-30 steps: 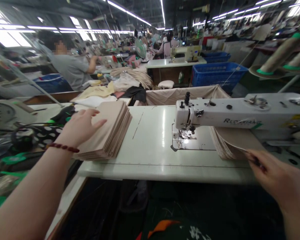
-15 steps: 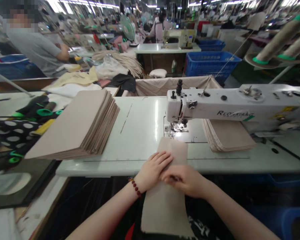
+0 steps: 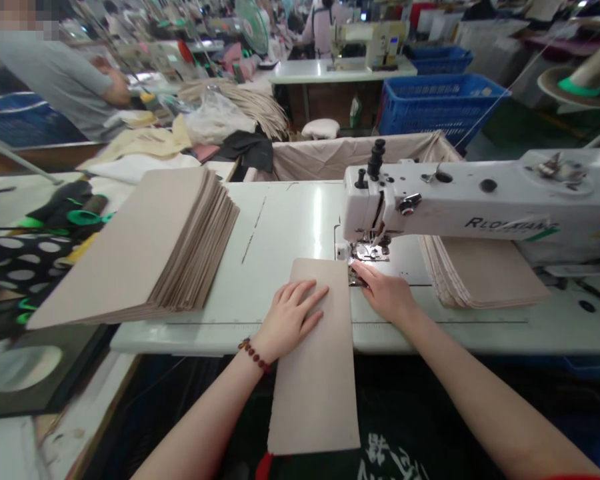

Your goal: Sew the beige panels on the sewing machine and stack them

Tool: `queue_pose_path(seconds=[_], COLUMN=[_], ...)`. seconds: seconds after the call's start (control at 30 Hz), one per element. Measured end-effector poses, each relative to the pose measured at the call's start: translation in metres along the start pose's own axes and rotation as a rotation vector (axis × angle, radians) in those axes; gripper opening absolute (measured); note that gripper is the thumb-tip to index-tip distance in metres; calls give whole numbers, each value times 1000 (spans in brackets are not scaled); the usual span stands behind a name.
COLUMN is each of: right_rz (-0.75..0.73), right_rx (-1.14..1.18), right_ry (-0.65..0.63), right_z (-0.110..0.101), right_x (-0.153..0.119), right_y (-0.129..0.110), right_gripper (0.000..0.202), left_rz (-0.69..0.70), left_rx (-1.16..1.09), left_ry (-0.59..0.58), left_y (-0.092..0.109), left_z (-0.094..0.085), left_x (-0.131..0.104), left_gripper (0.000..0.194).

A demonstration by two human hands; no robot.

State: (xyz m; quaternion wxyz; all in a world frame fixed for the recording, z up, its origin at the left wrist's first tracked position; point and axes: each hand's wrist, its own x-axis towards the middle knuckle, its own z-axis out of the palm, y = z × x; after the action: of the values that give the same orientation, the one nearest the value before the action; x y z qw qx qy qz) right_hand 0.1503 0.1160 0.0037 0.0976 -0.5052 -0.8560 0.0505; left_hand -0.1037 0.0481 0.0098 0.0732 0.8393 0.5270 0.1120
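Note:
A long beige fabric panel (image 3: pixel 320 373) lies partly on the sewing table, its lower end hanging over the front edge toward my lap. My left hand (image 3: pixel 293 320), with a beaded bracelet at the wrist, rests flat on the panel with fingers spread. To the right of the panel, my right hand (image 3: pixel 387 290) reaches to the needle area of the white sewing machine (image 3: pixel 440 197). Its fingertips are pressed together beside the presser foot (image 3: pixel 373 252); whatever they pinch is too small to make out. The panel's top edge lies left of the foot, apart from it.
A tall stack of beige panels (image 3: pixel 125 240) stands on the left of the table. Folded beige pieces (image 3: pixel 495 273) lie under the machine arm. Behind the table are a cloth-lined bin (image 3: pixel 320 157) and a blue crate (image 3: pixel 435 107). A co-worker (image 3: pixel 55 80) is at far left.
My right hand has left the panel and moved up and right to the presser foot. The panel has shifted left and straightened, and my left hand's fingers have spread on it. The view has tilted down.

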Motion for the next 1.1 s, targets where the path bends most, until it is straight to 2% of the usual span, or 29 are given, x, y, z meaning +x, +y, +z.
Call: queue_pose_path(seconds=[0.13, 0.27, 0.57, 1.1], right_rz=[36, 56, 71, 63], right_rx=[-3, 8, 11, 20], right_ry=[21, 20, -16, -15], right_z=[3, 4, 3, 4], right_x=[-4, -2, -1, 0], right_y=[3, 1, 2, 3], right_gripper=[55, 55, 56, 59], left_rz=[14, 24, 77, 29], left_rx=[-13, -42, -104, -130], left_ry=[-52, -89, -52, -49], left_y=[-4, -3, -4, -5], left_z=[3, 5, 7, 7], left_x=[26, 37, 39, 41], left_gripper=[50, 51, 50, 48])
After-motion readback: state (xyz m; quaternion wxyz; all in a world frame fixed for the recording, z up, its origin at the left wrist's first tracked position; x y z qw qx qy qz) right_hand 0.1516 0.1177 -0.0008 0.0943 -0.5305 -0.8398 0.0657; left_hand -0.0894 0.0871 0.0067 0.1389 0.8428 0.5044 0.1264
